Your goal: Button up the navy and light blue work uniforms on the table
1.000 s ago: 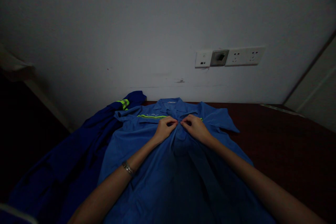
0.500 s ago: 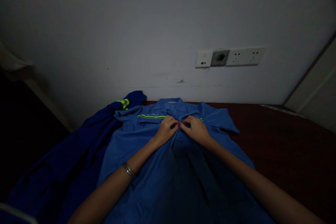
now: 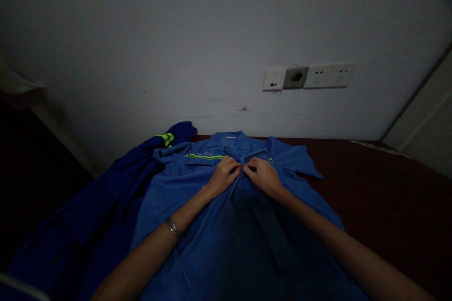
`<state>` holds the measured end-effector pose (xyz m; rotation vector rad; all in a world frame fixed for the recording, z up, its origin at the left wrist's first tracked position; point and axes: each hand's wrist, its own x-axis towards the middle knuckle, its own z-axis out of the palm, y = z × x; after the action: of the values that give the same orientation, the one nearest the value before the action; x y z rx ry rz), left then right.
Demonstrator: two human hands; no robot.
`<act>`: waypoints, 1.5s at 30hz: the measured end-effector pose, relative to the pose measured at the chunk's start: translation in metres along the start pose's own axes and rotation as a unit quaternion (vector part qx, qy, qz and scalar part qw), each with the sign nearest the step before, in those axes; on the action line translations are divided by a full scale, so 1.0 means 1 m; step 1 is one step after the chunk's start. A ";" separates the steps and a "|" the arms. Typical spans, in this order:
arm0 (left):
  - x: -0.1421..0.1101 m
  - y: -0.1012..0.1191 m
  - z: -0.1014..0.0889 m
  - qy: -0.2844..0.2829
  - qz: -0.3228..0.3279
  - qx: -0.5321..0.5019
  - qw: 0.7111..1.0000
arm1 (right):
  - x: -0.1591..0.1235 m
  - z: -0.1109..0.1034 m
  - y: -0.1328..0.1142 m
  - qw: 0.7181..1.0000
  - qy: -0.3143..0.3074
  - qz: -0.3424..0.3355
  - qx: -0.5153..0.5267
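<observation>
A blue short-sleeved work shirt [image 3: 183, 202] lies spread out face up, its collar toward the wall, with a yellow-green stripe and lettering across the chest. My left hand [image 3: 223, 174] pinches the shirt's front opening at chest height. Close beside it, my right hand [image 3: 263, 175] pinches the cloth from the other side, fingertips almost meeting those of the left. Whatever small part sits between the fingertips is too dark and small to make out. A metal watch or bracelet [image 3: 173, 226] circles my left wrist.
A darker blue garment [image 3: 116, 188] with a reflective band lies along the shirt's left side. Under both is a dark red-brown tabletop [image 3: 374, 188]. Behind it rises a pale wall [image 3: 197, 47] with sockets [image 3: 330, 76]. A light panel [image 3: 423, 122] stands at the right.
Both hands stay at the same spot on the shirt front. The right fingertips have shifted very slightly to the right, and the rest looks unchanged.
</observation>
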<state>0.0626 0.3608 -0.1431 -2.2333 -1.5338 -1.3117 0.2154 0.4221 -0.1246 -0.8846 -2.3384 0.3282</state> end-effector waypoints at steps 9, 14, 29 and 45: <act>0.001 -0.004 -0.006 -0.001 -0.008 -0.025 1.000 | 0.009 0.002 0.010 0.992 -0.006 0.011 0.123; 0.003 -0.007 -0.008 0.017 -0.040 -0.030 0.999 | 0.013 -0.007 0.011 0.985 -0.002 0.028 0.171; 0.023 0.039 -0.020 -0.105 -0.151 -0.093 0.978 | 0.025 -0.055 0.019 0.972 0.080 0.090 0.201; 0.021 0.017 -0.010 -0.093 -0.417 -0.249 0.869 | 0.020 -0.056 0.015 0.980 0.170 -0.029 0.102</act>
<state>0.0729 0.3616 -0.1164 -2.0204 -2.6853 -1.9181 0.2465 0.4477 -0.0780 -0.7089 -1.9715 0.3545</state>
